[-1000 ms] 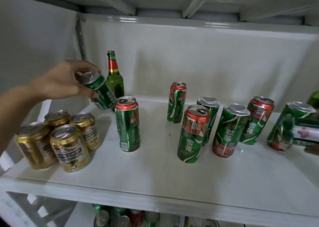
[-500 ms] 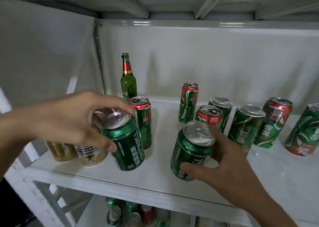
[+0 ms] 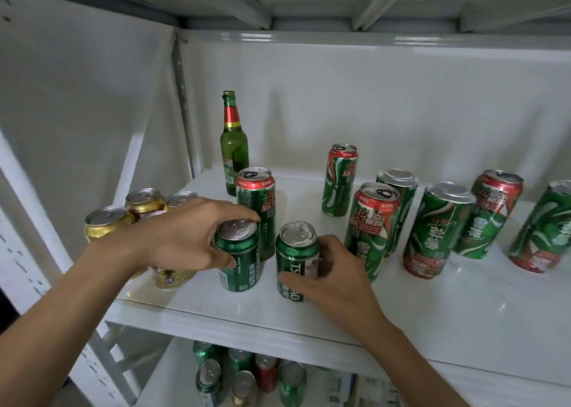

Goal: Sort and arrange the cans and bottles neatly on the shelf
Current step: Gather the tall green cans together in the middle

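The short green can in the right hand shows white letters "TS" and "AO", the middle hidden by the thumb. The tall red-topped can reads "20.8%". Another tall can shows "0.5" beside Chinese characters too blurred to read.

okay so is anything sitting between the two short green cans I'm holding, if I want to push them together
Nothing visible. The left hand grips one short green can, the right hand the other, with bare shelf between them. The tall can stands behind the gap.

One head-worn wide-angle view looks forward and down from close in front of the shelf, facing its back wall. The frame takes in the upper shelf's underside, the lower shelf's cans, and both forearms reaching in.
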Motion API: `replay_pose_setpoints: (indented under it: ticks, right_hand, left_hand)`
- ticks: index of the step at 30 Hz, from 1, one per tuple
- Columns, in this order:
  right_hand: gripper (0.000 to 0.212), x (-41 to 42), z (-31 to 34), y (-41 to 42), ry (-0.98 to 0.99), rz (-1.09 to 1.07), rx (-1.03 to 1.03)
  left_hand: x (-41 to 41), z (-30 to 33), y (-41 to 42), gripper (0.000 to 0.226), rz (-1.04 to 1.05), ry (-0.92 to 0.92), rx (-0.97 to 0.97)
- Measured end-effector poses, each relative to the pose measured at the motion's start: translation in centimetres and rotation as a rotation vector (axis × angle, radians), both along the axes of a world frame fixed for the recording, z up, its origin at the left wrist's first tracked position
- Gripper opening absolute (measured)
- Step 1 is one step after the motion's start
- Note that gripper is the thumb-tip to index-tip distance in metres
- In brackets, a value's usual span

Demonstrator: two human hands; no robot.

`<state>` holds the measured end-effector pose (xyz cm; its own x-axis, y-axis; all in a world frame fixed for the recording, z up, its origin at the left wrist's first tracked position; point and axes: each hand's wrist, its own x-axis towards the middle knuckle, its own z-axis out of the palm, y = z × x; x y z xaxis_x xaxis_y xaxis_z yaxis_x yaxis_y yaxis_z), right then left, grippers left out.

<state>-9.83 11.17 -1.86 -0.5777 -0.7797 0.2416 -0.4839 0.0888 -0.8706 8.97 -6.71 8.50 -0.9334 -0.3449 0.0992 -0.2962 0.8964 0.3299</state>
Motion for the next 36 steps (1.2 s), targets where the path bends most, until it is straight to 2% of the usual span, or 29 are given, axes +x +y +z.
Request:
replay_pose_setpoints:
  ticks: [5,8,10,12,13,15,17,18,19,21,24,26,28,29,32,36]
  right_hand:
    - [0.057,0.1,-0.7,0.6,-0.080,0.045,-0.018]
    - [0.061,0.0,-0.8,1.5,-0.134,0.149,-0.012]
    - [0.064,-0.1,-0.4,2.6,-0.109,0.203,0.004]
    - [0.055,-0.5,1.0,4.4,-0.035,0.199,0.014]
    - [0.047,-0.9,1.9,5.3,-0.015,0.185,0.001]
    - [0.026,-1.7,4.1,7.2,-0.005,0.138,-0.079]
    - [0.012,-2.6,6.0,8.4,0.001,0.017,-0.249]
    - [0.007,-3.1,6.6,8.5,0.021,-0.065,-0.336]
    - [0.008,-3.6,6.9,8.4,0.060,-0.155,-0.403]
    - [0.020,-4.3,7.0,7.5,0.149,-0.292,-0.426]
    - [0.052,-4.6,6.6,5.9,0.228,-0.326,-0.252]
    - [0.072,-4.7,6.1,5.0,0.247,-0.328,-0.130]
    - [0.086,-4.9,5.8,4.2,0.236,-0.314,-0.093]
    - [0.087,-5.1,5.7,3.9,0.219,-0.306,-0.084]
    - [0.074,-5.4,6.1,3.7,0.192,-0.296,-0.028]
    - [0.074,-4.9,6.8,4.6,0.202,-0.324,-0.088]
  left_hand:
    - [0.4,-1.1,-0.8,0.081,-0.011,0.012,0.082]
    - [0.8,-1.4,-1.0,0.078,-0.028,0.054,0.103]
    - [1.1,-1.2,-1.2,0.072,-0.055,0.071,0.127]
    - [1.4,-0.5,-1.2,0.058,-0.072,0.101,0.152]
    - [1.4,0.1,-1.2,0.050,-0.071,0.152,0.141]
    - [1.3,1.1,-1.1,0.034,-0.048,0.367,0.085]
    - [0.5,1.9,-1.0,0.023,0.023,0.605,0.054]
    - [-0.1,2.2,-1.1,0.023,0.056,0.664,0.033]
    - [-0.9,2.3,-1.3,0.026,0.069,0.672,-0.002]
    - [-2.8,2.2,-1.6,0.041,0.062,0.560,-0.069]
    - [-4.8,2.2,-2.0,0.058,0.054,0.362,-0.039]
    - [-5.5,2.2,-2.4,0.056,0.045,0.326,-0.006]
    - [-5.8,2.4,-2.9,0.054,0.050,0.311,0.007]
    - [-5.8,2.4,-3.2,0.054,0.054,0.289,0.040]
    - [-6.1,2.3,-3.8,0.054,0.059,0.264,0.175]
    - [-6.7,2.7,-3.0,0.043,0.098,0.374,0.332]
